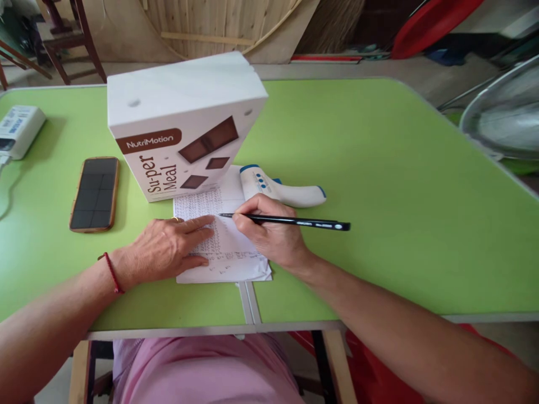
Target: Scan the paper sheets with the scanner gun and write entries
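Note:
Between the fingers of my right hand (pixel 273 230) is a black pen (pixel 311 223), its tip at the paper near the fingertips of my other hand. My left hand (pixel 172 247) lies flat on the left part of the paper (pixel 238 238), fingers stretched out, a ring and a red cord bracelet on it. Rows of small handwriting fill much of the sheet, and its lower right corner is curled. A white and blue infrared thermometer (pixel 280 188) lies just beyond my right hand. The white NutriMotion box (pixel 187 90) stands tilted in view behind the paper, hiding its far left part.
A phone in a brown case (pixel 94 193) lies left on the green table (pixel 379 168). Farther left, a white device (pixel 21 130) has a cable attached. Beyond the table are a wooden chair (pixel 71 39), a wooden panel (pixel 219 22) and, at right, a fan-like round frame (pixel 505 112).

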{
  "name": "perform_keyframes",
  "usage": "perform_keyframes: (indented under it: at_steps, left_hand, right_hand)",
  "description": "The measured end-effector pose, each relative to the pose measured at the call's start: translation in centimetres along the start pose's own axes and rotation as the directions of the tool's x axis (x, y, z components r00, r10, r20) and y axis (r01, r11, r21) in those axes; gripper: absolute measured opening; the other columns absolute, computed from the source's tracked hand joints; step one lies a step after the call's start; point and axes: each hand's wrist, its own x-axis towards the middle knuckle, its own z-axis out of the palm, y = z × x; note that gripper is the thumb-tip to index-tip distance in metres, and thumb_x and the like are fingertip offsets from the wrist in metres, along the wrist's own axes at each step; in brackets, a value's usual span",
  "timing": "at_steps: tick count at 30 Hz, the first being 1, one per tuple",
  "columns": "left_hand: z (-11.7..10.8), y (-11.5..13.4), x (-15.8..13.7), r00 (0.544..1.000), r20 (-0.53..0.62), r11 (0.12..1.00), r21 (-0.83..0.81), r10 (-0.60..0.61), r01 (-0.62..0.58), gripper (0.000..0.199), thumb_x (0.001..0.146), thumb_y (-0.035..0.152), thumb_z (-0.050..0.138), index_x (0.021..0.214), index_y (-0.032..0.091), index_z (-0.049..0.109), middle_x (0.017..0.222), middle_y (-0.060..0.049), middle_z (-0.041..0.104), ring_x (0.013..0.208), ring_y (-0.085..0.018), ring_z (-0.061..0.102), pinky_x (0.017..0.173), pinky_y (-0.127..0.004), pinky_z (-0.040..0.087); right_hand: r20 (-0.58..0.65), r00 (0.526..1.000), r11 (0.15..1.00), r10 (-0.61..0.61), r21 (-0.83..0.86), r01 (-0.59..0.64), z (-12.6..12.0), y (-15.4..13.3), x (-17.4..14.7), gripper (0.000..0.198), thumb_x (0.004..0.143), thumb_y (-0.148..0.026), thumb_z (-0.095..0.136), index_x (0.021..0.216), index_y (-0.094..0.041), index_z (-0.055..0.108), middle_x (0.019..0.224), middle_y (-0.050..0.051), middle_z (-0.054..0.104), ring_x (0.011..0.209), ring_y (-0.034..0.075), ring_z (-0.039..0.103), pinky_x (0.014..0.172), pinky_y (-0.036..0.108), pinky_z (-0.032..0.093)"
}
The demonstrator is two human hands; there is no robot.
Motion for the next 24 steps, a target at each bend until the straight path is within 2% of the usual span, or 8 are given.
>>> perform_keyframes:
  at_steps: [24]
  left_hand:
    - [-0.06, -0.08, 0.01, 1.0, 0.02, 1.0, -0.021, -0.014, 0.015, 0.042, 0.094, 0.042, 0.056, 0.128, 0.016, 0.058, 0.145, -0.01, 0.049, 0.098, -0.029, 0.071, 0.079, -0.039, 0.06]
  right_hand:
    - [0.007, 0.999, 0.999, 0.032, -0.032, -0.031, -0.22, -0.02, 0.21, 0.013, 0.074, -0.022, 0.057, 0.064, -0.023, 0.05, 0.049, -0.006, 0.052, 0.042, 0.009, 0.041, 0.043, 0.023, 0.035]
